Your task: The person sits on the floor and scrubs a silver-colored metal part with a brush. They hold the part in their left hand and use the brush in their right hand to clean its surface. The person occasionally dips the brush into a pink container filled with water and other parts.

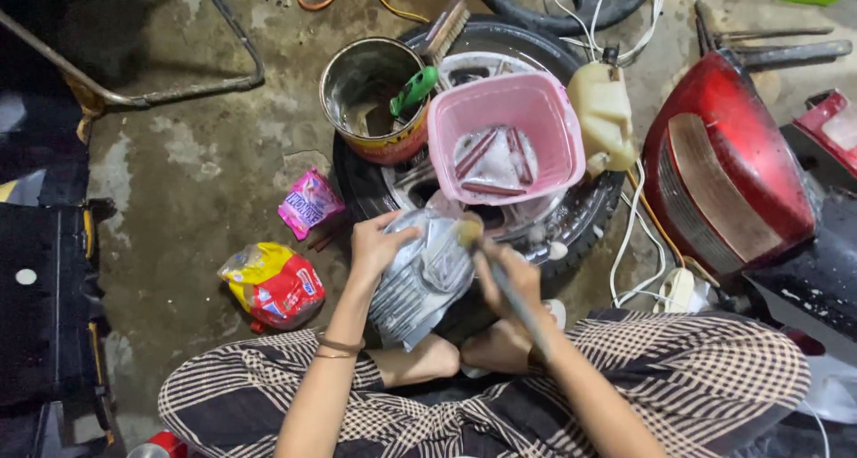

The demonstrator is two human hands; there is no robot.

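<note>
Rubber: one black tyre on its wheel, lying flat on the concrete floor just beyond both hands. One red tail-lamp housing well off to the right of the right hand. One square pink plastic basket atop the wheel, directly above the hands. One round metal tin beside it, up from the left hand, green-handled tool inside. Two soft packets left of the left hand: yellow-and-red pouch near, small pink sachet above it. One silvery, wet-looking plastic panel, ribbed and grey, between the hands over the lap. Left hand clasping its upper left edge. Right hand clenched round one brush, bristles touching the panel's top.
</note>
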